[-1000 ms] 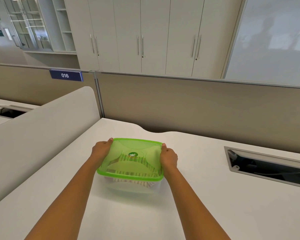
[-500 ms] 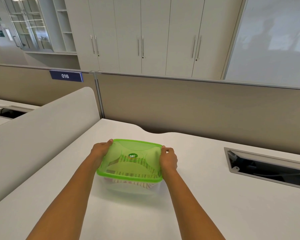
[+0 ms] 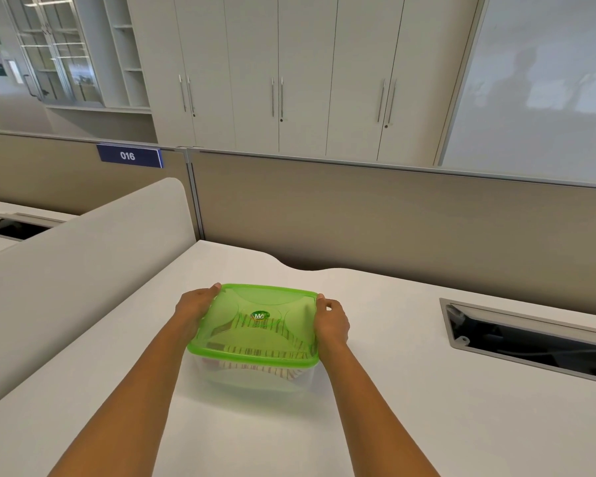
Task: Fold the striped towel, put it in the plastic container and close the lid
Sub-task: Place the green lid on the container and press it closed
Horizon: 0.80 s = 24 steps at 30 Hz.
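Note:
A clear plastic container (image 3: 255, 376) stands on the white desk with its translucent green lid (image 3: 258, 325) lying on top. The striped towel (image 3: 276, 368) is inside, its brown stripes showing through the lid and the front wall. My left hand (image 3: 195, 309) grips the lid's left edge, thumb on the far left corner. My right hand (image 3: 331, 320) holds the lid's right edge, fingers curled at the far right corner. The container's side walls are hidden by my hands.
The white desk (image 3: 393, 407) spreads around the container. A rectangular cable opening (image 3: 530, 342) is cut into it at the right. A beige partition (image 3: 393, 222) runs along the back, and a curved white divider (image 3: 83, 270) stands at the left.
Both hands have shifted slightly along the lid's side edges; the right thumb now lies against the corner. The container stays in place.

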### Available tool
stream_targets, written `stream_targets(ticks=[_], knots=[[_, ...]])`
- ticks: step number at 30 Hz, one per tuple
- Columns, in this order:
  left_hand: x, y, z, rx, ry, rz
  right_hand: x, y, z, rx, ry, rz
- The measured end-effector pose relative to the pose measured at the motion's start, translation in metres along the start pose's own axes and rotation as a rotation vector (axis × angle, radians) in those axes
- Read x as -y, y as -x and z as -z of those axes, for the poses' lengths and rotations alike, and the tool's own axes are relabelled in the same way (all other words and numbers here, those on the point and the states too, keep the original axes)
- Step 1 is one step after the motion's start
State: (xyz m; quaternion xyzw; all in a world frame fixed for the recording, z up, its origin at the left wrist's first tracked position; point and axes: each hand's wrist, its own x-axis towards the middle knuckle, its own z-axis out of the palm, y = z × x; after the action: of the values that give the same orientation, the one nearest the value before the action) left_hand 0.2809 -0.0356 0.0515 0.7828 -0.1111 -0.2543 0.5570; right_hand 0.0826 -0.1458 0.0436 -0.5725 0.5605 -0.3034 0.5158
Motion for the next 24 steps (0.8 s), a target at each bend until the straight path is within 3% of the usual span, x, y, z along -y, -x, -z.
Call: stream_targets(ticks=[12,24], knots=[[-0.004,0.004,0.001,-0.096,-0.329,-0.127,-0.001,0.008,0.016,0.075,-0.040,-0.008],[0.002,0.042,0.013,-0.070,-0.252,-0.261,-0.001,0.032,0.038,0.145,-0.110,-0.015]])
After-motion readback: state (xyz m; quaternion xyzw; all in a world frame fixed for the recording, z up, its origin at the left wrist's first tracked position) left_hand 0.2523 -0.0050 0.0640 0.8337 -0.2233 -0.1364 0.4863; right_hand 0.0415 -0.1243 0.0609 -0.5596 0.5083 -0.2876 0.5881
